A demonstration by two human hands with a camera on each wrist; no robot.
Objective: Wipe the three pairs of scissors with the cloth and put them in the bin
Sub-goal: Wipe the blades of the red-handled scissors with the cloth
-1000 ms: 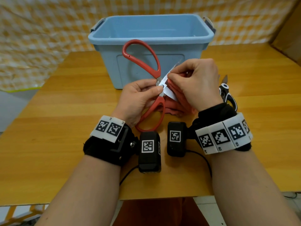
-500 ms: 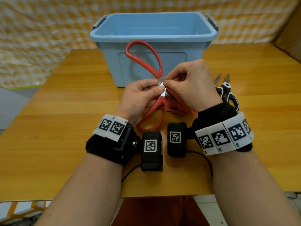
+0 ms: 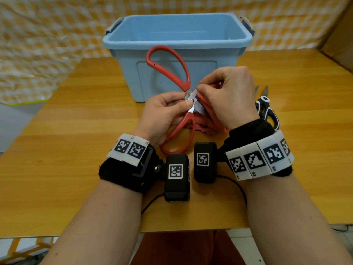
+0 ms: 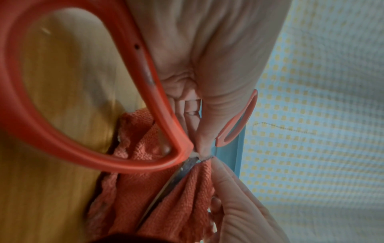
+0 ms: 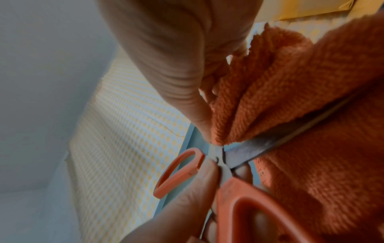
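Observation:
Large red-handled scissors (image 3: 172,71) stand splayed open in front of the blue bin (image 3: 177,43). My left hand (image 3: 164,111) pinches them at the pivot, thumb on the screw. My right hand (image 3: 227,94) grips the orange cloth (image 3: 208,119) bunched around a blade right beside the pivot. The left wrist view shows the red handle loop (image 4: 87,115), the blade (image 4: 166,185) and the cloth (image 4: 182,202) folded over it. The right wrist view shows the cloth (image 5: 301,115) pressed on the blade (image 5: 270,144). Black-and-white scissors (image 3: 266,109) lie on the table to the right.
The wooden table (image 3: 66,150) carries the bin at its far middle. A yellow checked curtain (image 3: 47,35) hangs behind. A cardboard box (image 3: 342,35) sits at the far right. I cannot see into the bottom of the bin.
My right hand has slid the cloth down the blade to the pivot, covering the bare metal seen a second ago. The left hand keeps its hold.

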